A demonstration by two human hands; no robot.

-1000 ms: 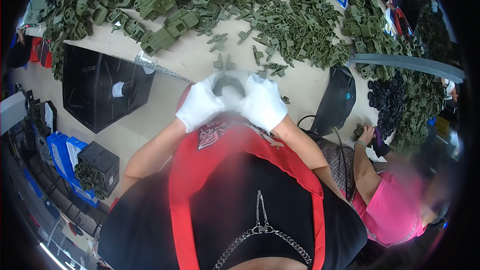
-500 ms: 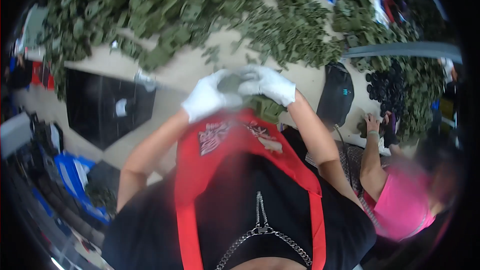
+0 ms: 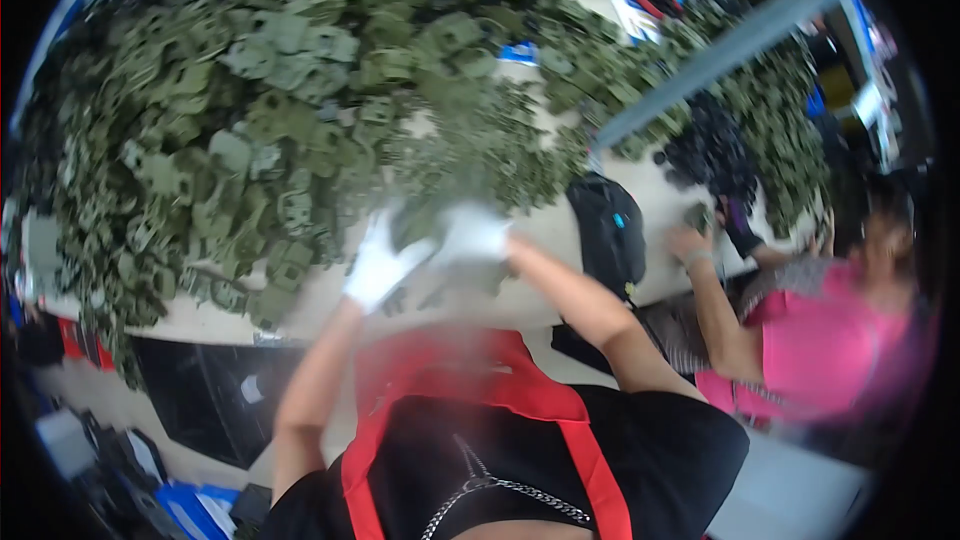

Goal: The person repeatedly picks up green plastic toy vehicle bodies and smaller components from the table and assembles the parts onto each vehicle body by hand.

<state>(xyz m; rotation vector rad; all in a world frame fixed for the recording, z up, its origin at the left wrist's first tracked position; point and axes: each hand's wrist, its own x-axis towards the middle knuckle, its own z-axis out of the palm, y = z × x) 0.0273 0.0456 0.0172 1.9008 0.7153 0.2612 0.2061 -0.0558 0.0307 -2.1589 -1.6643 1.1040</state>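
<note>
My left hand (image 3: 382, 262), in a white glove, is over the near edge of the table with its thumb and fingers around a dull green piece (image 3: 412, 226), whose outline is blurred. Close beside it on the right, my white-gloved right hand (image 3: 472, 236) is smeared by motion, and its fingers cannot be made out. Just beyond both hands spreads a heap of small green parts (image 3: 470, 140). Larger flat green parts with cut-out openings (image 3: 290, 45) are piled high to the left and far side.
A black pouch-like case (image 3: 607, 230) lies right of my hands. Beyond it are black parts (image 3: 712, 152) and a grey metal bar (image 3: 710, 65) slanting across the table. A co-worker in pink (image 3: 820, 345) handles a piece at right. A black panel (image 3: 215, 395) stands at the left front.
The view has shifted, showing more of the far piles. My hands have gone forward from close to my apron to the edge of the small-parts heap. The green part near my apron is out of sight.
</note>
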